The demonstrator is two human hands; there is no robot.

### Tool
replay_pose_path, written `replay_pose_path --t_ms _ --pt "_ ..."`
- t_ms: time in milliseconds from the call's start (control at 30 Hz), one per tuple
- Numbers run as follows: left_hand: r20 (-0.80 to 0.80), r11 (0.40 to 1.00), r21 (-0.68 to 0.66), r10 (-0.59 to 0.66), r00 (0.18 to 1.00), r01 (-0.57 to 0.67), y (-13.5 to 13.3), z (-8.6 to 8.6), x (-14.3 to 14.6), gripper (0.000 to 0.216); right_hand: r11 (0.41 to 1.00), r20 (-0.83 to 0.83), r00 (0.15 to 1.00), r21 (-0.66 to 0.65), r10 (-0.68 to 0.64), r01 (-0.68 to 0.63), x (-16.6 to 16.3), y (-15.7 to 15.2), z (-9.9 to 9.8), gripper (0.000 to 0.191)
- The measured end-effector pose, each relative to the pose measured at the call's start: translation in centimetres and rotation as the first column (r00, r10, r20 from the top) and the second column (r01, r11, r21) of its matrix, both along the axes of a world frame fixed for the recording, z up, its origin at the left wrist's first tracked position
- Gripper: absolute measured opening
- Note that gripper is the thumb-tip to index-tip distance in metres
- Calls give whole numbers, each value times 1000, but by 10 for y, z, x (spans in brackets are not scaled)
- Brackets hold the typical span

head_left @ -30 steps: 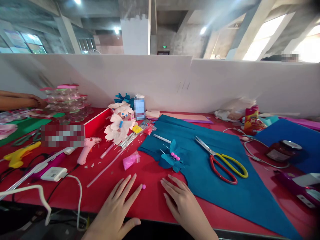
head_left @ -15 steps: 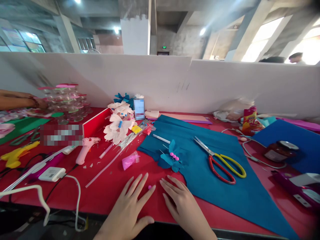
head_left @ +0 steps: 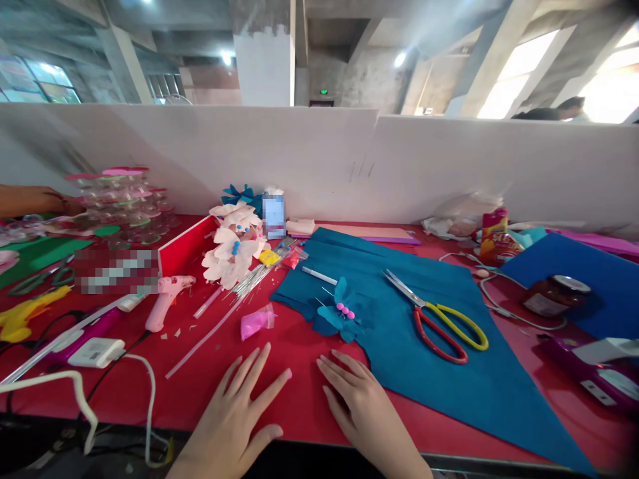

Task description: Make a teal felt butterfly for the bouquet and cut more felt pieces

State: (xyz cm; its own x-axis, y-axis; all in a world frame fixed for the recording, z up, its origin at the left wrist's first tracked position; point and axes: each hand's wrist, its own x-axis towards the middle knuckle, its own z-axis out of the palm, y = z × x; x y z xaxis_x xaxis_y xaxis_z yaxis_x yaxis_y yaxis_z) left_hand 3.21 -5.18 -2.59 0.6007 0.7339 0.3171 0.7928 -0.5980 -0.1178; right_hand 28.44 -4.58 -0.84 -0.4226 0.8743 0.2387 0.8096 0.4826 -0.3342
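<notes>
My left hand lies with fingers spread on the red tabletop; a small pink spot shows at its index fingertip, perhaps a bead. Flat on the table to the right rests my right hand, its fingers stretched out by the edge of the teal sheet. Beyond the hands, a teal flower with pink beads lies on that sheet. Scissors with red and yellow handles lie partly open on the sheet. A small bag of pink beads is just past my left fingertips.
A pink glue gun, white flowers, thin wires and a phone stand or lie at the left. At right are a jar and a purple power strip. Another person's arm reaches in at far left.
My left hand has shifted left. The loose pink bead seen beside its index finger earlier no longer shows apart from the finger. The right hand stays nearly still; the view has shifted slightly.
</notes>
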Motion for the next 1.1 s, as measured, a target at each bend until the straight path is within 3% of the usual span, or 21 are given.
replay_pose_path --t_ms 133,267,367,733,933,1100 --pt "-5 996 -48 -74 997 74 0 2 19 59 1000 2 1000 1 6 -6 1 0 -2 42" --pt "94 991 -120 65 993 -54 15 7 32 55 1000 26 1000 -16 9 -9 1 0 -1 43" --pt "144 977 -152 169 975 -147 21 4 26 51 1000 35 999 -16 8 -8 1 -1 0 42" --pt "170 965 -142 244 955 -222 9 -19 4 55 989 -84 992 122 96 -86 3 -5 -3 31" --pt "214 967 -105 248 945 -230 9 -19 4 53 988 -226 974 143 -19 53 -4 10 -9 26" --pt "226 967 -88 252 941 -238 9 -18 5 51 954 -79 997 298 4 20 -12 21 -26 31"
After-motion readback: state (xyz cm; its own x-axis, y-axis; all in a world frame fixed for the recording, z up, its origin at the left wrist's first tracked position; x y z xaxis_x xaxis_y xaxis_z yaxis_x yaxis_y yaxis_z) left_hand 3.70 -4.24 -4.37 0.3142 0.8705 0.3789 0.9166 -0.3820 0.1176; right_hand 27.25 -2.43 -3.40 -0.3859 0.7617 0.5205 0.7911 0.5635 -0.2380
